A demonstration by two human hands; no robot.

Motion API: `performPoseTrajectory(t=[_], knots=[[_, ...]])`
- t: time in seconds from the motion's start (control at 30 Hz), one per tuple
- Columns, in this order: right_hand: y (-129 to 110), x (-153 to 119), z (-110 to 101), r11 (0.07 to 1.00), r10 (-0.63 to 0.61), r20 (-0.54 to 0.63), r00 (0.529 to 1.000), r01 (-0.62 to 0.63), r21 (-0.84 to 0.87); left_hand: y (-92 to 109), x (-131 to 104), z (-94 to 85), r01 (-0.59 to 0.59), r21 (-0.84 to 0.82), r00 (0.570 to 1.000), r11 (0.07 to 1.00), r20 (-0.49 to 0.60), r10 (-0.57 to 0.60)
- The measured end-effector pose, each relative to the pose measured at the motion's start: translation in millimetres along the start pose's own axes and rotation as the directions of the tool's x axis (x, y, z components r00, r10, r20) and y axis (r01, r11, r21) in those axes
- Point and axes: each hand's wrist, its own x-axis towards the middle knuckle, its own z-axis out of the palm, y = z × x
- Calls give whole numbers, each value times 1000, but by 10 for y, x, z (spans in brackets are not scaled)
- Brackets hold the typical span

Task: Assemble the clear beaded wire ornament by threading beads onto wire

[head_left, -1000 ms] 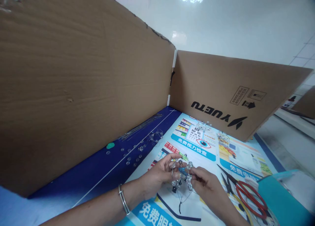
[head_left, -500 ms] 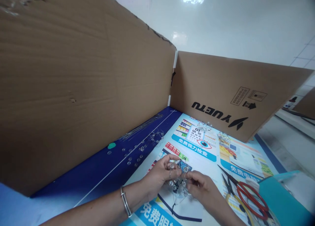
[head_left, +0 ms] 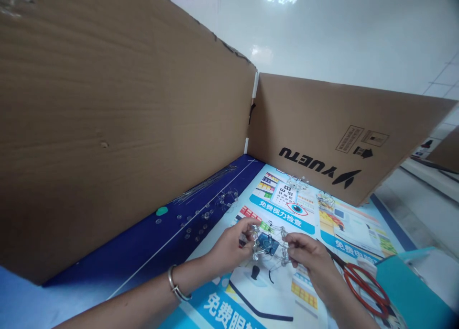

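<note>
Between my two hands is a wire frame strung with clear beads (head_left: 269, 254), held up over the printed table sheet. My left hand (head_left: 238, 243) pinches its left side between thumb and fingers. On the opposite side, my right hand (head_left: 304, 250) grips the beaded wire with closed fingertips. Thin wires run across the middle, and the sheet's print shows through the gaps. How exactly the wires are joined is too small to tell. Red-handled scissors (head_left: 366, 288) lie right of my right hand, partly behind its wrist.
Loose clear beads (head_left: 188, 231) and a beaded wire piece (head_left: 227, 200) lie on the blue strip at left, near a bundle of thin wires (head_left: 204, 183). More beaded pieces (head_left: 297, 183) sit at the back. Cardboard walls (head_left: 304, 128) stand behind and left. A teal folder (head_left: 405, 286) is at right.
My hands have moved apart, and the beaded wire frame is now spread out between them. My right hand has shifted right and slightly up, covering the yellow-handled tool beside the scissors.
</note>
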Motion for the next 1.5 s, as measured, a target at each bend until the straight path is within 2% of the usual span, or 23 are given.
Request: performPoseTrajectory(t=[0.2, 0.43, 0.73, 0.9, 1.0, 1.1, 1.3, 1.5], knots=[[43, 22, -54, 999, 41, 125, 991, -44, 20, -26, 46, -47, -25, 37, 1000, 999, -19, 25], [153, 74, -110, 993, 118, 200, 973, -119, -12, -64, 34, -26, -9, 96, 999, 995, 50, 5], [278, 89, -34, 996, 70, 88, 994, -74, 48, -40, 9, 26, 48, -38, 999, 998, 26, -47], [346, 76, 102, 998, -64, -13, 998, 64, 21, -15, 18, -26, 29, 17, 1000, 999, -12, -29], [389, 71, 119, 993, -111, 15, 994, 110, 51, 25, 34, -66, 70, -39, 998, 997, -5, -70], [428, 67, 88, 983, -114, -6, 993, 114, 144, 81, 28, -86, 104, -83, 994, 991, 40, -101], [385, 43, 111, 959, -112, -182, 977, 154, 239, 120, 6, -90, 103, -103, 994, 989, 55, -98], [323, 70, 112, 935, -27, -124, 992, 69, 347, 129, 50, -103, 142, -235, 989, 962, 76, -127]])
